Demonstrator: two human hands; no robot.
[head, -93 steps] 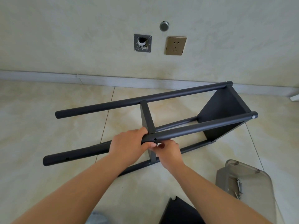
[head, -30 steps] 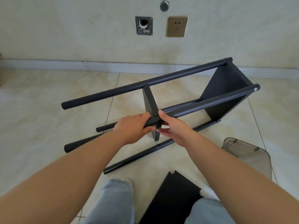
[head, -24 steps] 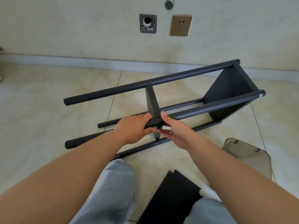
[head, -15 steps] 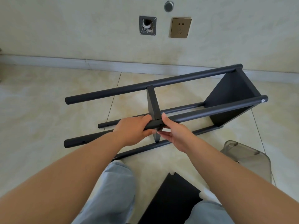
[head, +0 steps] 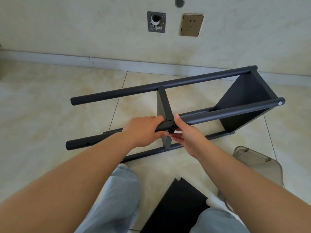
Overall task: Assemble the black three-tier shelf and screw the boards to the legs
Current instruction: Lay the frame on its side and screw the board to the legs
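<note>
Black three-tier shelf frame point(head: 185, 105), made of round tubular legs and flat boards, lies on its side on the pale tiled floor point(head: 42, 101) at mid-frame; its far leg runs close to the grey skirting, with open tile to the left past the leg ends; the left hand point(head: 143, 130) wraps the near upper leg point(head: 227, 111) beside the thin middle board point(head: 164, 106); the right hand point(head: 185, 133) grips the same leg on the board's other side, thumb on top, fingers beneath; a translucent grey plastic box point(head: 259, 163) sits at lower right; a loose black board point(head: 175, 207) lies between the knees; compared with half a second earlier, both hands keep their grip and the frame sits slightly lower in view.
</note>
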